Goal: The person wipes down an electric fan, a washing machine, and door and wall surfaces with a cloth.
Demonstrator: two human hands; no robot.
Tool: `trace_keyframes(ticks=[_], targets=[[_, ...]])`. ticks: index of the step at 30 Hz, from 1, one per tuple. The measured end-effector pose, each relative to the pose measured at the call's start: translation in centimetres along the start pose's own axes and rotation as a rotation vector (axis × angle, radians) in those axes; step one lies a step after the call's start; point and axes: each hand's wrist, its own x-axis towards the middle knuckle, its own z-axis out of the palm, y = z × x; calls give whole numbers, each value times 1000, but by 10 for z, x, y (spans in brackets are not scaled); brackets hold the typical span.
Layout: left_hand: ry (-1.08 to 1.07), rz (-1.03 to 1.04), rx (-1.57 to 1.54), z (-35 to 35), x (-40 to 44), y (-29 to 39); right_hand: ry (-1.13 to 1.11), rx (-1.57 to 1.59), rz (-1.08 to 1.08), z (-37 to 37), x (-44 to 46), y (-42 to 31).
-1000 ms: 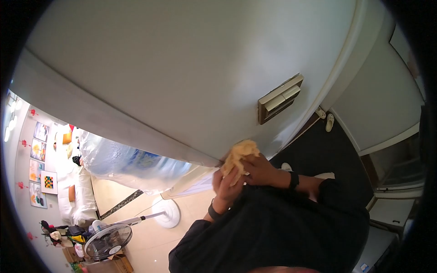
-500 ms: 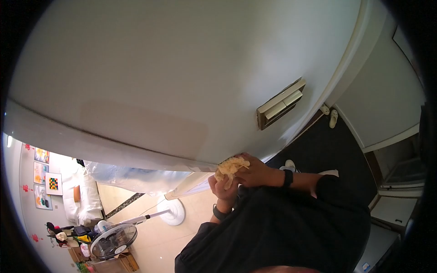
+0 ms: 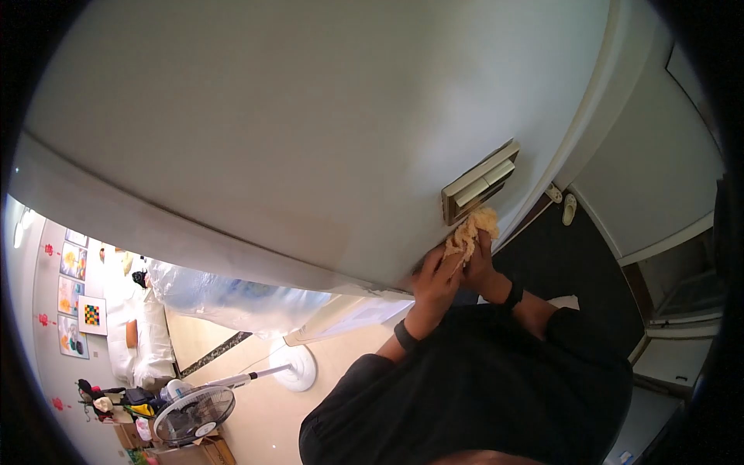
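A crumpled pale yellow cloth (image 3: 471, 231) is bunched between my two hands, just below the light switch (image 3: 482, 184) on the white wall. My right hand (image 3: 482, 267) grips it from the right, fingers closed around its lower part. On the left, my left hand (image 3: 435, 288) closes on the cloth's lower left side; some fingertips are hidden. The cloth's top reaches the switch's lower edge, and whether it touches the frame I cannot tell.
The wall (image 3: 256, 139) fills the upper view, with its corner edge running to the left. Beyond are a standing fan (image 3: 194, 415), a plastic-covered item (image 3: 232, 298) and a white sofa (image 3: 147, 341). Slippers (image 3: 570, 209) lie on the dark floor (image 3: 550, 252) at right.
Both hands have moved up and right with the cloth, from the wall's corner edge to just below the light switch. The hands are now slightly farther apart.
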Motion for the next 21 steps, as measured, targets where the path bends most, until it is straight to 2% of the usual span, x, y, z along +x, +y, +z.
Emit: trace_keyframes(ticks=[1, 7, 9, 12, 13, 16, 17, 21], targets=[[-57, 33, 47, 0, -2, -3, -42, 37, 14, 0, -8, 4], [-371, -123, -12, -16, -28, -19, -382, 270, 152, -24, -30, -8], [-305, -48, 22, -33, -30, -23, -453, 402, 187, -25, -29, -20], [-110, -14, 40, -53, -42, -27, -395, 495, -16, -23, -5, -37], [-34, -17, 38, -60, -49, -27, -527, 602, 5, -33, 23, -48], [214, -50, 87, -79, -63, -25, -447, 662, -218, -32, 62, -72], [318, -48, 101, -79, -66, -24, -320, 668, -231, -33, 67, -80], [361, -70, 114, -80, -62, -21, -276, 690, -210, -28, 66, -85]])
